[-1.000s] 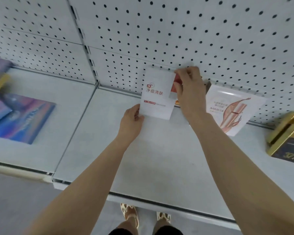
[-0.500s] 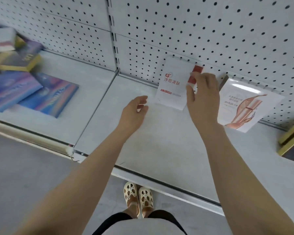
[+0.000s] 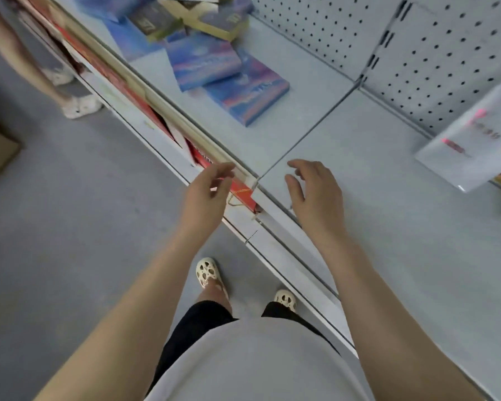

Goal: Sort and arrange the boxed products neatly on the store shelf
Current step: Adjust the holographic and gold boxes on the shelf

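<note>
My left hand (image 3: 207,192) hangs loose and empty off the shelf (image 3: 388,180) edge; my right hand (image 3: 315,195) hovers over the front lip, fingers slack, holding nothing. The blue boxes (image 3: 229,73) lie jumbled well to the left, with a white box (image 3: 472,149) leaning on the pegboard (image 3: 434,53) at right. I judge a hasty reach could topple the leaning box or spill the heap.
</note>
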Tool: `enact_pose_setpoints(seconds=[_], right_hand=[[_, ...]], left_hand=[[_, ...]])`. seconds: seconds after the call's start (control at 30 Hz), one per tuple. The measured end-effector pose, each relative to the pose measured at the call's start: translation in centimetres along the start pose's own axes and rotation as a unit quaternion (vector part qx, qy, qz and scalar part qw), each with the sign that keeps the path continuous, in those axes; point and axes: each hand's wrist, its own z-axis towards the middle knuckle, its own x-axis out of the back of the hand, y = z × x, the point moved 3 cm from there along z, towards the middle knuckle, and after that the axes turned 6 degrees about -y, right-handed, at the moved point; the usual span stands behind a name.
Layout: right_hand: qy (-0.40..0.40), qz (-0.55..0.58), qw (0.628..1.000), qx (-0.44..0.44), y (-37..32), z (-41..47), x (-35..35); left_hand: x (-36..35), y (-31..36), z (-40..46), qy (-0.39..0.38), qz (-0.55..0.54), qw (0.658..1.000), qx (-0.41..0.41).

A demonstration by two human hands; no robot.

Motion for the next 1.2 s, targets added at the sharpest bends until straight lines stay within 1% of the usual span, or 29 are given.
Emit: enact_pose_setpoints(seconds=[0.17,0.3,0.47,0.57,0.77,0.9,1.03,1.1,1.2], right_hand=[[-0.018,-0.019,0.999,0.027,-7.2,5.7,-6.3],[-0.016,0.001,1.000,0.025,-13.4,10.5,-10.5],[-0.010,-0.028,0.999,0.032,-18.6,16.5,-12.9],[0.005,-0.051,0.998,0.027,-20.8,21.7,-13.3],[0.055,-0.070,0.996,0.011,-22.4,34.4,-13.2],[0.061,-0.082,0.994,-0.049,-22.0,43.2,-13.0],[0.050,-0.129,0.984,-0.115,-21.1,50.2,-13.6],[0.038,-0.163,0.969,-0.184,-20.3,52.2,-14.0],[0.003,-0.157,0.938,-0.310,-18.9,53.2,-14.8]], left_hand=[[8.2,-4.8,3.3,0.018,-0.011,1.000,0.011],[16.2,-7.4,7.4,0.017,0.002,1.000,0.015],[23.3,-8.8,13.3,0.011,0.026,1.000,-0.003],[26.5,-8.9,18.2,0.018,0.035,0.999,-0.032],[30.9,-8.2,29.5,0.012,0.086,0.993,-0.081],[33.0,-7.1,36.7,-0.012,0.115,0.989,-0.089],[34.4,-5.8,43.1,-0.041,0.147,0.980,-0.126],[34.6,-5.2,46.1,-0.063,0.158,0.975,-0.140],[34.2,-3.9,50.8,-0.099,0.192,0.960,-0.178]])
